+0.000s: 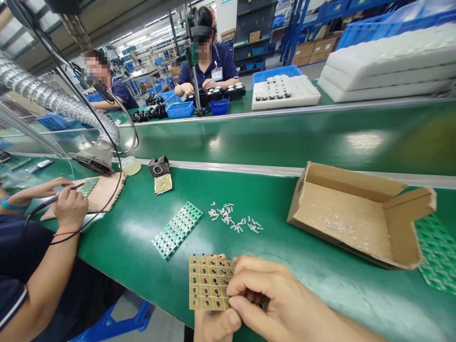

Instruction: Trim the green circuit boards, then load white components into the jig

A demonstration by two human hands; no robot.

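My left hand (214,326) grips a tan circuit board panel (204,288) from below, its thumb at the lower edge and fingertips showing behind the top. Rows of round holes cross the panel. Over its right part, my right hand (274,289) has thumb and forefinger pinched together at the surface; whatever they hold is too small or hidden to make out. Beyond the hands, small pale slender parts (228,216) lie scattered on the green tabletop. To their left rests a green circuit board panel (177,230) with white marks and dark holes.
A shallow cardboard box (335,244) stands right, small clear bits inside, with green panels (438,254) beside it. At left, a co-worker's hands (71,206) work over a cloth pad (114,187). A small black holder (160,167) and tape roll (130,166) sit near the back ledge.
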